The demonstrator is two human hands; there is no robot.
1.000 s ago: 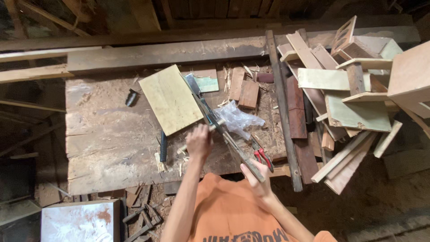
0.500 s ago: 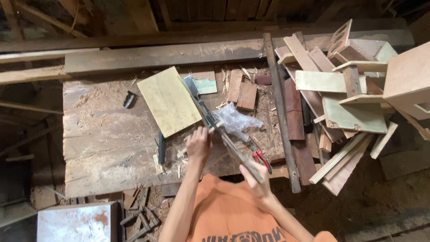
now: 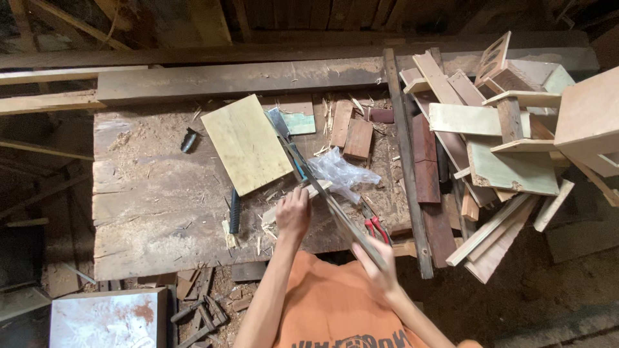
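Note:
My left hand (image 3: 293, 214) presses down on a thin pale wood strip (image 3: 317, 188) lying on the workbench (image 3: 148, 193). My right hand (image 3: 377, 261) grips the handle end of a long hand saw (image 3: 322, 190), whose blade runs diagonally up and left across the strip. A yellowish board (image 3: 247, 143) lies just beyond the blade. A crumpled clear plastic bag (image 3: 338, 171) sits right of the blade.
A dark-handled chisel (image 3: 235, 211) lies left of my left hand. Red-handled pliers (image 3: 376, 229) rest by the bench's front right corner. Several wood offcuts and boards (image 3: 490, 148) pile up at the right. A long dark beam (image 3: 406, 161) crosses the bench's right edge.
The saw and my right hand have shifted slightly along the blade's line. My left hand stays on the strip.

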